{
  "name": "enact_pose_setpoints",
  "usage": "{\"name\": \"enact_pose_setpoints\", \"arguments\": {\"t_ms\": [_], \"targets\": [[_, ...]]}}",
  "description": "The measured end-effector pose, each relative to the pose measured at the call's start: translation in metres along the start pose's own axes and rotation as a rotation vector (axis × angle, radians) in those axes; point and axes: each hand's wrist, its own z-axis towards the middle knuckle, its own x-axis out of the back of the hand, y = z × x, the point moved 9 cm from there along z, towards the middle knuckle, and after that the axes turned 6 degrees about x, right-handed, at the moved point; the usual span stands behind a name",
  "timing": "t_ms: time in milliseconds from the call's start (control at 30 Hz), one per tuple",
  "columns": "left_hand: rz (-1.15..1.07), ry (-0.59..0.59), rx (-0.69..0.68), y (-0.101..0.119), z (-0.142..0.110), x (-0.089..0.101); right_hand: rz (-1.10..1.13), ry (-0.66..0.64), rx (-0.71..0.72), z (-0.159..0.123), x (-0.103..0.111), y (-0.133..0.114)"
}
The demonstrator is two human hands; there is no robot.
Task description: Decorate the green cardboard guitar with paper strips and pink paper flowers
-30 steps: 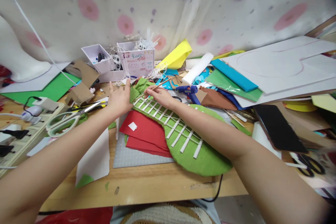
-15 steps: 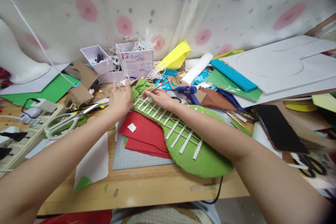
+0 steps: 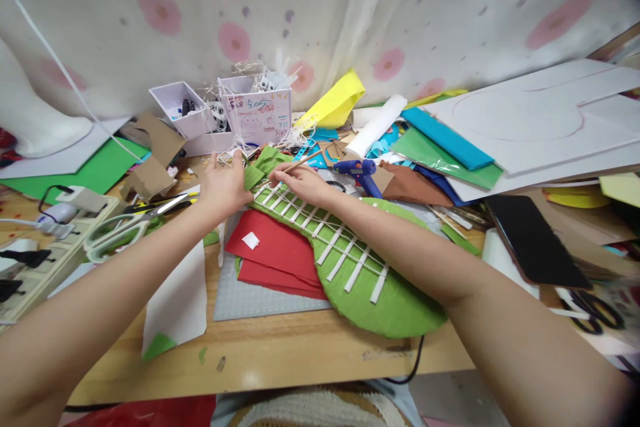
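Note:
A green guitar-shaped cardboard piece point(image 3: 385, 300) with white strips glued across its neck lies on the table, over red paper sheets point(image 3: 280, 253). My left hand point(image 3: 225, 187) rests at the far end of the neck, fingers stretched out against the green paper folds point(image 3: 265, 163) there. My right hand point(image 3: 300, 180) pinches a thin wooden stick point(image 3: 305, 161) just over the top of the neck, its tip by the green folds.
A blue glue gun point(image 3: 357, 170) lies just right of my right hand. Scissors point(image 3: 125, 227) and a power strip point(image 3: 30, 267) sit at left. White boxes point(image 3: 255, 113), coloured paper rolls, white boards point(image 3: 540, 120) and a black phone point(image 3: 537, 233) crowd the back and right.
Both hands stay at the top of the green neck with only slight shifts. The view has tilted up a little.

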Motion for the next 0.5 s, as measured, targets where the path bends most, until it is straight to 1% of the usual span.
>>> {"name": "enact_pose_setpoints", "arguments": {"t_ms": [100, 200, 367, 500], "targets": [[-0.025, -0.021, 0.027, -0.0028, 0.0017, -0.0008, -0.021, -0.015, 0.003, -0.0007, 0.0003, -0.0036], [-0.042, -0.015, 0.038, -0.0044, 0.0027, -0.0014, -0.035, -0.02, -0.006, -0.0017, 0.0006, -0.0048], [-0.049, 0.007, 0.039, -0.0022, 0.0005, 0.0008, -0.044, -0.027, -0.033, -0.0038, -0.0008, -0.0029], [-0.071, -0.017, 0.069, -0.0035, 0.0004, 0.0043, -0.039, -0.029, -0.028, -0.0035, -0.002, -0.0005]]}}
